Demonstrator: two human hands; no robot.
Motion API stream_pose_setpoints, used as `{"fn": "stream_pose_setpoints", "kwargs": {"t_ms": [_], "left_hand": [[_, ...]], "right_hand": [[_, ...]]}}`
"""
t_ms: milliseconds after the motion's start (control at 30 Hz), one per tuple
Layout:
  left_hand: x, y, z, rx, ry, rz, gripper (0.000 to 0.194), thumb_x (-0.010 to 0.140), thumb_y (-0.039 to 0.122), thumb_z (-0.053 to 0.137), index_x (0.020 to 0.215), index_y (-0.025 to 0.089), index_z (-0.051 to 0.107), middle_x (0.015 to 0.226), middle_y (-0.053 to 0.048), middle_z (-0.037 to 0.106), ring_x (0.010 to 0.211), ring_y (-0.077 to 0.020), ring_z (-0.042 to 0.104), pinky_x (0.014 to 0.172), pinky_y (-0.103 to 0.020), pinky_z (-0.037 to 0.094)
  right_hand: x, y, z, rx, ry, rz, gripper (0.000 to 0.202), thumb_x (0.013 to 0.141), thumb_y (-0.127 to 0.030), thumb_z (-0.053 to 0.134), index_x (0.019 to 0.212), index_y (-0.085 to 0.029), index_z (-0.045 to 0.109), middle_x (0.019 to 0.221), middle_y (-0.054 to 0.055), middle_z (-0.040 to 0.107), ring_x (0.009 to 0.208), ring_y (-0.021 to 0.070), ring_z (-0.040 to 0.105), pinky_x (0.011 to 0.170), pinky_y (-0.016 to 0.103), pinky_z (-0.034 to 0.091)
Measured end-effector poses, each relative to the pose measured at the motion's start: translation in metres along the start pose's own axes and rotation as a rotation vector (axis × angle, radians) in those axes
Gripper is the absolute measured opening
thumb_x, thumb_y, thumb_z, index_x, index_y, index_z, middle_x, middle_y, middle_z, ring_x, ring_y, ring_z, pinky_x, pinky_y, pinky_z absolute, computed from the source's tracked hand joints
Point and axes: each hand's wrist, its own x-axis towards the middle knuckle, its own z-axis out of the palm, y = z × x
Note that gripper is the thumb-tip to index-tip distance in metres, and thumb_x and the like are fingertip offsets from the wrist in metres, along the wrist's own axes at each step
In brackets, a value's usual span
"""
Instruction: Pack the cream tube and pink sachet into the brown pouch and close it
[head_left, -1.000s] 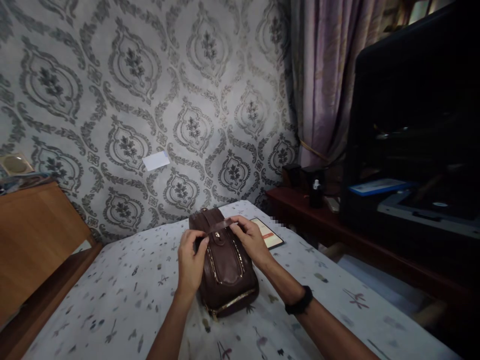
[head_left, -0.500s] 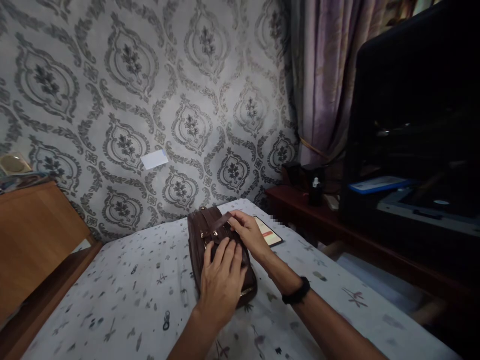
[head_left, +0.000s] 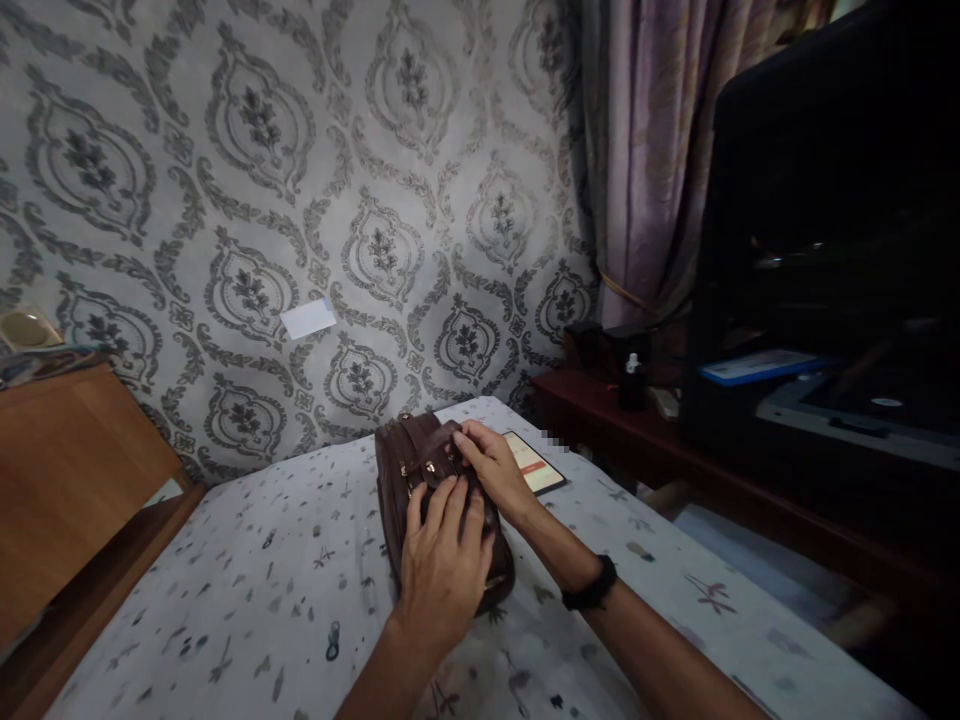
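Observation:
A dark brown leather bag [head_left: 391, 505] with gold-coloured zips and fittings lies on the patterned bedsheet [head_left: 262, 580]. My left hand [head_left: 446, 550] rests flat on its top, fingers spread over the leather. At the bag's right side, my right hand [head_left: 487, 460] pinches a brown strap [head_left: 439, 440] between thumb and fingers. The strap runs over small metal fittings near the bag's middle. Part of the bag is hidden under my hands. Just beyond my right hand lies a tablet [head_left: 536, 465] with a lit screen.
A wooden cabinet [head_left: 75, 470] stands at the left. On the right are a dark red shelf [head_left: 577, 400] with a small black bottle [head_left: 632, 380] and a large black screen [head_left: 825, 220]. Grey patterned wallpaper [head_left: 382, 250] covers the wall behind the bed.
My right hand has shifted slightly, and the strap end it pinches sits lower, closer to the bag. My left hand stays in place on the bag.

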Motion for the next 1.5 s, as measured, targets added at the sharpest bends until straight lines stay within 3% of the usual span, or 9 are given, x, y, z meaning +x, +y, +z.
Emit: {"fn": "stream_pose_setpoints", "kwargs": {"t_ms": [167,267,367,467,567,700,867,1133,1500], "left_hand": [[0.005,-0.005,-0.012,-0.117,-0.002,-0.060,0.025,0.097,0.020,0.048,0.118,0.016,0.060,0.120,-0.012,0.067,0.115,-0.0259,0.059,0.102,-0.047,0.044],[0.021,-0.016,-0.023,-0.156,0.047,-0.141,0.027,0.097,0.017,0.048,0.122,0.017,0.058,0.119,-0.012,0.064,0.112,-0.0240,0.056,0.098,-0.041,0.047],[0.046,-0.030,-0.029,-0.130,0.039,-0.175,0.034,0.097,0.017,0.047,0.131,0.019,0.054,0.129,-0.014,0.058,0.120,-0.0269,0.050,0.103,-0.046,0.043],[0.070,-0.044,-0.028,-0.126,-0.156,-0.138,0.039,0.094,0.017,0.053,0.133,0.023,0.054,0.132,-0.012,0.058,0.122,-0.0288,0.050,0.102,-0.047,0.042],[0.086,-0.056,-0.025,-0.200,-0.377,-0.125,0.023,0.092,0.016,0.057,0.112,0.023,0.065,0.110,-0.007,0.068,0.108,-0.0252,0.058,0.095,-0.041,0.044],[0.092,-0.066,-0.021,-0.393,-0.483,-0.258,0.008,0.091,0.022,0.060,0.092,0.023,0.068,0.092,-0.002,0.071,0.089,-0.0196,0.062,0.080,-0.030,0.044],[0.090,-0.064,-0.019,-0.469,-0.433,-0.442,0.009,0.089,0.022,0.059,0.084,0.021,0.067,0.076,0.001,0.068,0.073,-0.0173,0.059,0.068,-0.027,0.039],[0.085,-0.062,-0.008,-0.540,-0.320,-0.549,0.010,0.088,0.021,0.057,0.079,0.020,0.062,0.076,0.001,0.067,0.074,-0.0168,0.059,0.069,-0.027,0.039],[0.077,-0.057,-0.013,-0.575,-0.297,-0.477,0.012,0.091,0.024,0.055,0.081,0.020,0.060,0.077,0.000,0.066,0.076,-0.0174,0.060,0.072,-0.027,0.041]], "right_hand": [[-0.002,-0.004,-0.003,0.005,-0.011,-0.006,0.027,0.086,-0.044,0.058,0.071,-0.022,0.058,0.066,-0.002,0.057,0.063,0.0154,0.050,0.062,0.028,0.041],[-0.007,-0.006,-0.008,0.015,-0.006,-0.010,0.021,0.083,-0.042,0.062,0.087,-0.021,0.067,0.083,0.001,0.068,0.076,0.0187,0.059,0.075,0.032,0.047],[-0.015,-0.001,-0.011,0.005,0.021,-0.001,0.031,0.079,-0.040,0.068,0.106,-0.023,0.069,0.103,0.005,0.071,0.089,0.0218,0.063,0.084,0.037,0.050],[-0.028,0.011,-0.010,-0.003,0.065,-0.005,0.040,0.076,-0.038,0.070,0.114,-0.026,0.066,0.119,0.007,0.068,0.107,0.0249,0.063,0.093,0.041,0.051],[-0.041,0.022,-0.007,-0.004,0.092,0.022,0.045,0.078,-0.041,0.069,0.120,-0.026,0.063,0.125,0.007,0.066,0.116,0.0257,0.061,0.101,0.043,0.048],[-0.053,0.026,-0.003,0.013,0.091,0.053,0.045,0.084,-0.045,0.065,0.124,-0.025,0.060,0.128,0.007,0.065,0.122,0.0261,0.058,0.108,0.045,0.044],[-0.057,0.025,-0.003,-0.018,0.070,0.071,0.043,0.085,-0.042,0.062,0.125,-0.025,0.059,0.132,0.007,0.064,0.125,0.0264,0.057,0.109,0.046,0.042],[-0.061,0.025,-0.004,-0.134,0.044,0.057,0.043,0.091,-0.041,0.053,0.132,-0.027,0.054,0.137,0.007,0.059,0.131,0.0259,0.051,0.115,0.047,0.037],[-0.068,0.028,0.004,-0.195,0.046,0.022,0.053,0.095,-0.050,0.050,0.141,-0.026,0.045,0.146,0.009,0.051,0.139,0.0257,0.043,0.120,0.048,0.028]]}}
